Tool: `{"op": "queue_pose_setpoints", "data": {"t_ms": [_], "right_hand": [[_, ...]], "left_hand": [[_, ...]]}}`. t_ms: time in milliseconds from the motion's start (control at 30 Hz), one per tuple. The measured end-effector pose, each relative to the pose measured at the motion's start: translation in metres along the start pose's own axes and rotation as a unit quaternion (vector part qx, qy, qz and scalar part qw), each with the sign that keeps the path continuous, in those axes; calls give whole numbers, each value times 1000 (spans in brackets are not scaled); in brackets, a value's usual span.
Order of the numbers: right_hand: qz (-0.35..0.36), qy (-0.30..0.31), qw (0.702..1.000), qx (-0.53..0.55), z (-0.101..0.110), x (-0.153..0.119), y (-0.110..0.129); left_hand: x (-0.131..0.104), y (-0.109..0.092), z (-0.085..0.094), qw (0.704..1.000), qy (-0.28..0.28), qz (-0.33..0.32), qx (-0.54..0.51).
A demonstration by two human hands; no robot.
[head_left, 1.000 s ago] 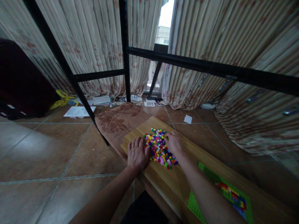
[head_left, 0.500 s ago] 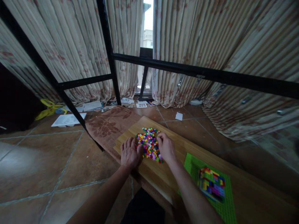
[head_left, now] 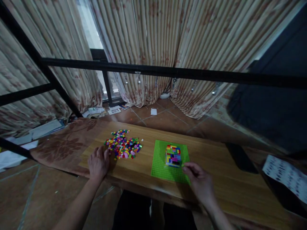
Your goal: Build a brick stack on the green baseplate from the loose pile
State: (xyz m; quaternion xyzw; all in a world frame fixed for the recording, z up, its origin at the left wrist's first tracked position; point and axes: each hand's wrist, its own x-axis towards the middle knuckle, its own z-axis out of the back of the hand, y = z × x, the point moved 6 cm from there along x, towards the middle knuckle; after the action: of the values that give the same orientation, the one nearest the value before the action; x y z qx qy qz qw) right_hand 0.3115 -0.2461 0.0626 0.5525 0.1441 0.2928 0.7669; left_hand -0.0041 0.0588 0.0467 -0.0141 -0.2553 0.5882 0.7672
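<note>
Many small colourful bricks [head_left: 123,145] lie in a loose pile on the wooden table. My left hand [head_left: 98,163] rests at the pile's left front edge, fingers spread, with nothing held. A green baseplate [head_left: 159,159] lies to the right of the pile, bearing a block built of multicoloured bricks [head_left: 173,155]. Just right of that block, over the baseplate's right edge, my right hand [head_left: 198,179] pinches a small yellow-green piece, probably a brick, between thumb and forefinger.
The wooden table [head_left: 220,188] stretches to the right, where a dark flat object [head_left: 241,157] and a printed sheet [head_left: 286,175] lie. A brown cloth [head_left: 64,143] covers its left end. A black metal bar [head_left: 153,68] crosses in front of the curtains.
The view has turned to the right. My right hand has left the pile and moved right to the baseplate with a small piece pinched. My left hand stays beside the pile.
</note>
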Motion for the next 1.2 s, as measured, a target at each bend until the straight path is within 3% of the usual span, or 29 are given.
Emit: {"op": "queue_pose_setpoints", "data": {"t_ms": [100,200,367,500,633,900,1200], "right_hand": [[28,-25,999,-36,18,26,-8],[82,-13,995,-58,13,42,-4],[137,27,987,-77,-5,49,9],[162,22,984,-69,-8,51,15],[185,18,980,-73,-10,51,18],[192,-2,980,-44,-11,49,11],[95,-13,993,73,-11,57,-7]], "left_hand": [[-9,-21,11,998,-43,-13,-39],[-33,-76,19,987,-49,-108,-104],[-87,-192,18,932,79,-314,-160],[-106,-245,12,906,152,-361,-160],[-110,-265,3,896,177,-379,-151],[-117,-273,-7,891,182,-398,-122],[-118,-278,-8,886,158,-427,-83]]}}
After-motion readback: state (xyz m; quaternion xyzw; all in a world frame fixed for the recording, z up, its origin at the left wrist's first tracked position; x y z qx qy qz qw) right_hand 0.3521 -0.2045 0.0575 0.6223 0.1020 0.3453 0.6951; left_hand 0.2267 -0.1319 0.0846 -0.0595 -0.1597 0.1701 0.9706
